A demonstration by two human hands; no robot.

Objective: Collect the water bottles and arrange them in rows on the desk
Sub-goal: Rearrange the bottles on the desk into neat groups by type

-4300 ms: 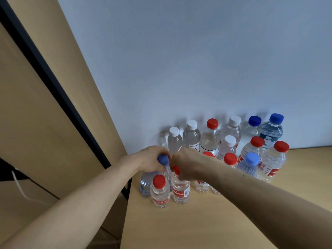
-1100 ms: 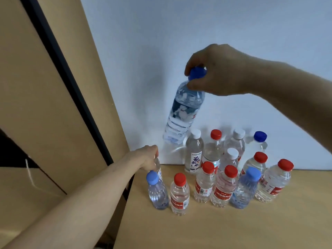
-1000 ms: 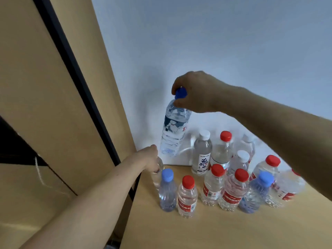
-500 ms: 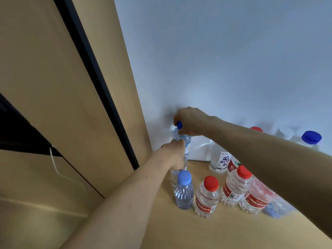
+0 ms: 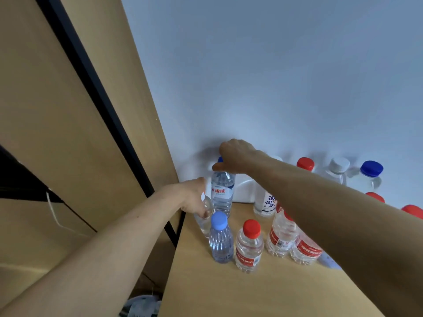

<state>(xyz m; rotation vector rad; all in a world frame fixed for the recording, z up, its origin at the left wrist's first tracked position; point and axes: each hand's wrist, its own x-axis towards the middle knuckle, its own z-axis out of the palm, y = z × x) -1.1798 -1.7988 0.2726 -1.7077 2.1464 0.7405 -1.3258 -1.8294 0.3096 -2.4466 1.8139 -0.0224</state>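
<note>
The right hand [image 5: 238,156] is curled down over the blue cap [image 5: 220,159] of a tall bottle [image 5: 223,193], fingers clamped round the top. That bottle stands in the far left corner of the desk [image 5: 240,294], close against the wall [image 5: 274,88]. It lies straight below the grip, its long axis upright, cap up and base down. Its foot is hidden behind nearer bottles, so it may be resting on the desk or just clear of it. The left hand [image 5: 193,197] sits lower, nearer and just to the left, wrapped round the top of a short bottle [image 5: 204,223] that is also upright at the desk's left edge, right beside the tall one. The next move likely turns on this: the tall bottle only needs letting go if its base is down, and the left hand is the one placed to slide its bottle into line. In the near row stand a blue-capped bottle [image 5: 220,241] and a red-capped bottle [image 5: 249,248], both upright.
</note>
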